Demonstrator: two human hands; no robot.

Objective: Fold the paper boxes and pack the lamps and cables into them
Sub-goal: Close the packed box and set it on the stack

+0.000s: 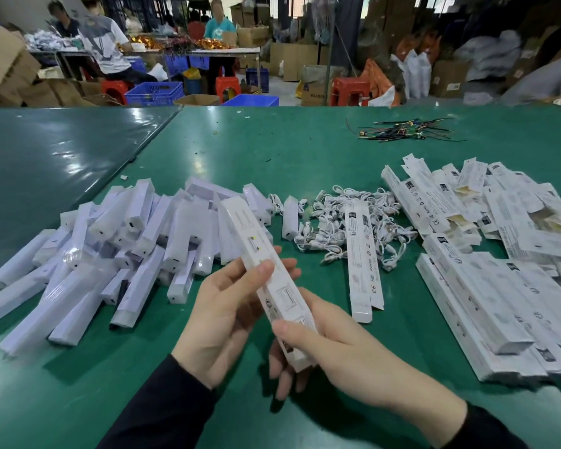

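Closest in, the right hand (334, 345) grips the near end of a long white paper box (266, 277), thumb on top and fingers curled beneath. The left hand (227, 306) wraps the box's middle, thumb pressed on its printed face. The box is slim, white, with small grey markings and a yellow fleck near its far half. Its long axis runs from near-right up to far-left, held above the green table (272, 150). A heap of wrapped white lamps (110, 247) lies to the left, coiled white cables (344, 218) in the middle, flat boxes (499, 254) piled right. Bare table shows beneath the hands and towards the far edge.
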